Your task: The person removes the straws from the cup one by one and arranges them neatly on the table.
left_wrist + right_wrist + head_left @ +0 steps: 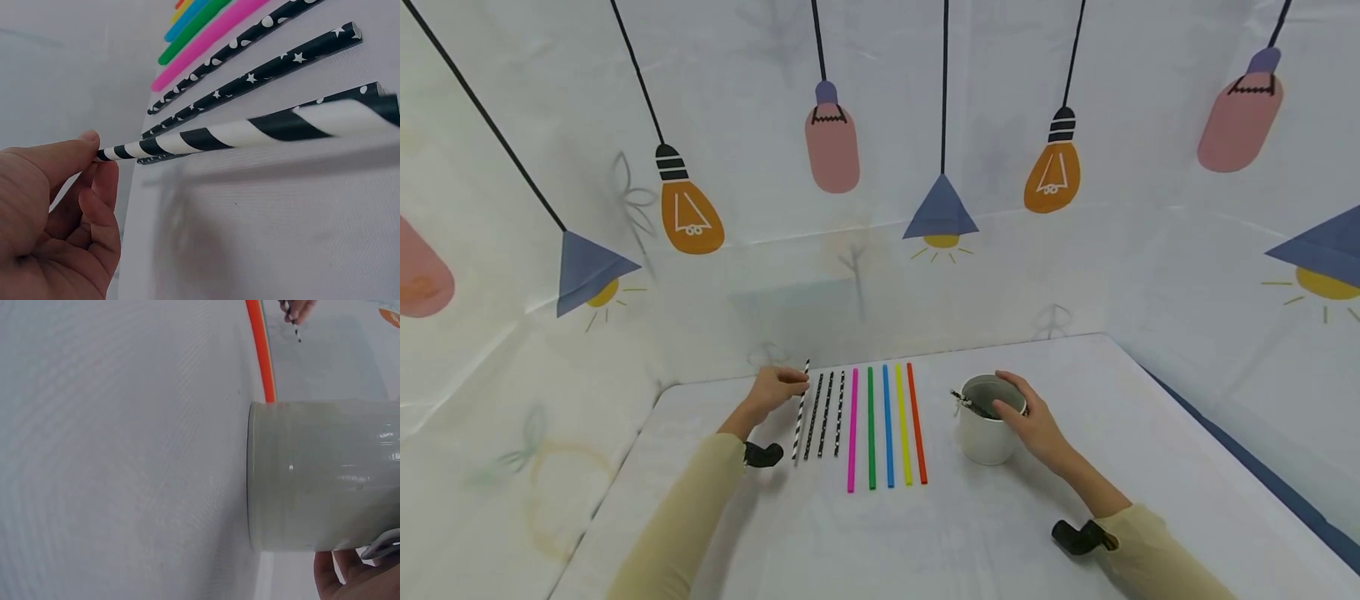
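My left hand [769,392] pinches the far end of a black-and-white striped straw [215,135] between thumb and fingertips. In the left wrist view that straw slants above the table beside three black straws with white patterns, including a star-printed straw [250,78]. To their right lie a pink straw [852,433], a green straw [871,429], a blue straw [888,429], a yellow straw [904,429] and a red straw [917,429]. My right hand [1033,425] grips the rim of a small white bucket [985,442] standing upright. A dark, partly patterned slender thing [973,405] leans across the bucket's mouth.
A white cloth covers the table [865,542]. Behind it hangs a pale curtain wall [775,292] printed with lamps and bulbs. Black wrist mounts sit on my left cuff [763,455] and my right cuff [1075,537].
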Demonstrator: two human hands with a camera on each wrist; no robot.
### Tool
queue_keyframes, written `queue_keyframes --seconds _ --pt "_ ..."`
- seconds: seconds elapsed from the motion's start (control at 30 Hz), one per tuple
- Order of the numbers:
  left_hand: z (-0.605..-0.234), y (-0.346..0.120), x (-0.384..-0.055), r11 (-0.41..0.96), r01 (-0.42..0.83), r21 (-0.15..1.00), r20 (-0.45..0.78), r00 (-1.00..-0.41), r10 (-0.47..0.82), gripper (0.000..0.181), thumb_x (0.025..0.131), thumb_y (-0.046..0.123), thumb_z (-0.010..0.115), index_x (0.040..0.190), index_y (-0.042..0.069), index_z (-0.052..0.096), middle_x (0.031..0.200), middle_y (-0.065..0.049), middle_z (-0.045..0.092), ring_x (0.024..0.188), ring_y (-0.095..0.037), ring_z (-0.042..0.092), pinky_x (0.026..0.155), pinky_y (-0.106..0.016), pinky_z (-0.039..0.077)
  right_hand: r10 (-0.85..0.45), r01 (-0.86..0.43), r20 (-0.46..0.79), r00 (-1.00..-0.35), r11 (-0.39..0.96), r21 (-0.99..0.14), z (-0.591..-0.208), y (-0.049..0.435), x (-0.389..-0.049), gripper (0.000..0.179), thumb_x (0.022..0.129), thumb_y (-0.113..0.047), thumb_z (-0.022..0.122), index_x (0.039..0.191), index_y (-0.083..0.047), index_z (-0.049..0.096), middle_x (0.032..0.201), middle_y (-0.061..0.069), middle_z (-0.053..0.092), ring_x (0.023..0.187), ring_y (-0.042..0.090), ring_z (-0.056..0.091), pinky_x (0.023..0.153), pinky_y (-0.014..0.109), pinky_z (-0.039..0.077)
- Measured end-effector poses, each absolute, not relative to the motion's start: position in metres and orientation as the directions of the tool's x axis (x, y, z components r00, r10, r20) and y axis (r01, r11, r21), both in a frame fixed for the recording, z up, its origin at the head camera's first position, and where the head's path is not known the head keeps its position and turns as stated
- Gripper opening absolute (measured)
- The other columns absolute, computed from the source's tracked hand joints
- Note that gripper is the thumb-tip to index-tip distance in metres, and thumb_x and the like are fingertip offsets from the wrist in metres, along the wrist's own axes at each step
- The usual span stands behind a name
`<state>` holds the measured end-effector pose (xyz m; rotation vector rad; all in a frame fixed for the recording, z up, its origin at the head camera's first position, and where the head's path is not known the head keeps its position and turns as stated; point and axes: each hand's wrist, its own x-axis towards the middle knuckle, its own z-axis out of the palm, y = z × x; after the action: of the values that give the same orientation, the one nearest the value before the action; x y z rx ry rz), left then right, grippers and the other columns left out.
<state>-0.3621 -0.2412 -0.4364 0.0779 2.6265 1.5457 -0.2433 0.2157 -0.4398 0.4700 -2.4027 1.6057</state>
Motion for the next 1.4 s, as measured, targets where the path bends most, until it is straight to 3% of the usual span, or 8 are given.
queue_keyframes --seconds 0.43,0.67,0.93,1.4 --pt "-0.45 -0.244 -0.366 0.522 -0.04 0.852 -0.087 -0.994 0.066 0.03 0.086 0.007 0.073 0.114 -0.002 0.068 0.11 -0.015 0.067 0.099 -0.026 0.061 0.087 -0.04 0.048 -0.143 -0.371 0.343 -0.928 0.343 -0.863 -0.44 0.215 -0.242 0.053 0.1 -0.014 0.056 0.148 -0.006 0.035 0.146 0.018 0.04 0.128 0.033 0.039 0.088 0.019 0.041" --pt "-0.46 -0.249 -0.364 0.538 -0.064 0.84 -0.09 -0.996 0.022 0.029 0.083 0.009 0.077 0.11 0.001 0.071 0.108 -0.014 0.068 0.093 -0.023 0.06 0.078 -0.033 0.048 -0.152 -0.363 0.33 -0.932 0.351 -0.863 -0.441 0.218 -0.243 0.052 0.099 -0.011 0.055 0.146 -0.001 0.035 0.144 0.024 0.039 0.127 0.039 0.039 0.086 0.021 0.043" --pt "-0.462 -0.248 -0.362 0.54 -0.059 0.84 -0.064 -0.998 -0.01 0.026 0.081 0.009 0.079 0.105 0.001 0.072 0.096 -0.009 0.07 0.08 -0.017 0.059 0.065 -0.026 0.046 -0.15 -0.367 0.336 -0.93 0.35 -0.862 -0.441 0.215 -0.241 0.053 0.1 -0.014 0.054 0.149 -0.006 0.034 0.147 0.021 0.037 0.129 0.037 0.037 0.086 0.022 0.044" --pt "-0.464 -0.247 -0.367 0.574 -0.064 0.816 -0.086 -0.996 0.011 0.027 0.084 0.012 0.077 0.107 0.0 0.072 0.102 -0.012 0.068 0.079 -0.019 0.059 0.065 -0.028 0.048 -0.148 -0.386 0.356 -0.923 0.337 -0.859 -0.439 0.214 -0.24 0.052 0.1 -0.014 0.054 0.148 -0.007 0.035 0.146 0.018 0.039 0.128 0.034 0.038 0.087 0.024 0.043"
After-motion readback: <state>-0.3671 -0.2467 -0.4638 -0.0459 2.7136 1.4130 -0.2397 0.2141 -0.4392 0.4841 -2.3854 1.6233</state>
